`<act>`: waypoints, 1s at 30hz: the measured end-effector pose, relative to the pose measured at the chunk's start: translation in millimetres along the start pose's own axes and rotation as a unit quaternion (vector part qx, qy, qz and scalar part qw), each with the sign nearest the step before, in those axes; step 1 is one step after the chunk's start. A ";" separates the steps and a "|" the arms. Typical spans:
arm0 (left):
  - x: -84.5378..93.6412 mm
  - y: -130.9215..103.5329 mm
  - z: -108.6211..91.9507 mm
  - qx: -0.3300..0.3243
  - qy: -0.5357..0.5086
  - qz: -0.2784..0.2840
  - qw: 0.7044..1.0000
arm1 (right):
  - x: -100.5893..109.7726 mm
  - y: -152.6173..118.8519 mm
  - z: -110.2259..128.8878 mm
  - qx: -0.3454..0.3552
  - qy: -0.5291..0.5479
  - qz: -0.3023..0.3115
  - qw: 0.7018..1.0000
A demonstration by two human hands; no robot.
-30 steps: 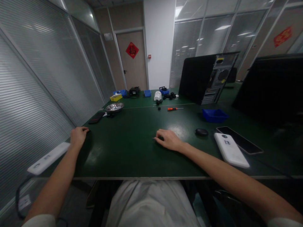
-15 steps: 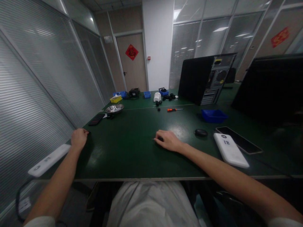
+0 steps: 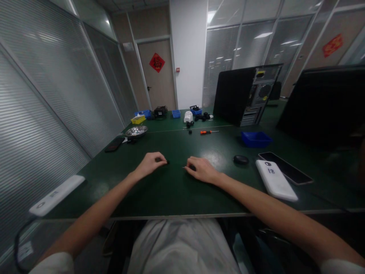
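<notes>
Over the middle of the green table (image 3: 171, 198), my left hand (image 3: 151, 163) is closed in a pinch on a small black piece (image 3: 168, 162) that pokes out past the fingertips. It is too small to name. Facing it a short way to the right, my right hand (image 3: 203, 168) rests on the tabletop with its fingers curled round a small dark thing (image 3: 192, 167). A thin pale tip sticks out of that thing to the left; its kind is mostly hidden by the fingers. A gap separates the two hands.
Beyond the hands lie an orange screwdriver (image 3: 205, 132), a metal bowl (image 3: 136, 131) and a dark phone (image 3: 115, 145). On the right are a black mouse (image 3: 241, 160), a blue tray (image 3: 256, 139), a white power bank (image 3: 276, 180) and a computer case (image 3: 234, 97). Another white bar (image 3: 57, 196) lies left.
My left hand has moved right from the table's left edge to the middle, carrying the small black piece. My right hand has stayed in place. The view has shifted slightly.
</notes>
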State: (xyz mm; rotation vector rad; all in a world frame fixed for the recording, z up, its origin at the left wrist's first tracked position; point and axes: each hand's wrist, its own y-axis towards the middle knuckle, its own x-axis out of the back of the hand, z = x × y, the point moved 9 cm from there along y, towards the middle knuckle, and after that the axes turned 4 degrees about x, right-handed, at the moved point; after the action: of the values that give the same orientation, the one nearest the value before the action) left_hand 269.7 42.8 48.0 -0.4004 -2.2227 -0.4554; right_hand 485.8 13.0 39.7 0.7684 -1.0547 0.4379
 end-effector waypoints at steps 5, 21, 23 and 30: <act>-56.9 12.9 -41.5 -0.056 -0.060 0.019 0.996 | -1.1 1.0 -1.9 -0.007 -0.018 -0.002 1.000; -58.1 6.6 -39.9 -0.061 -0.044 0.017 0.997 | -6.4 1.2 0.7 -0.010 -0.043 0.019 0.999; -58.3 6.5 -40.8 -0.060 -0.051 0.019 0.997 | -6.3 1.1 2.2 -0.002 -0.038 0.013 0.999; -55.4 3.9 -41.8 -0.043 -0.102 0.012 0.994 | -2.7 0.3 4.5 0.014 -0.003 -0.001 1.000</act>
State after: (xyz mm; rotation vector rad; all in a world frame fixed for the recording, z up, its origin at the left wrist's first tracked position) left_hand 333.2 20.2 31.0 -0.5394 -2.3982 -0.5188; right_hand 481.6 10.0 38.6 0.7947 -1.0551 0.4499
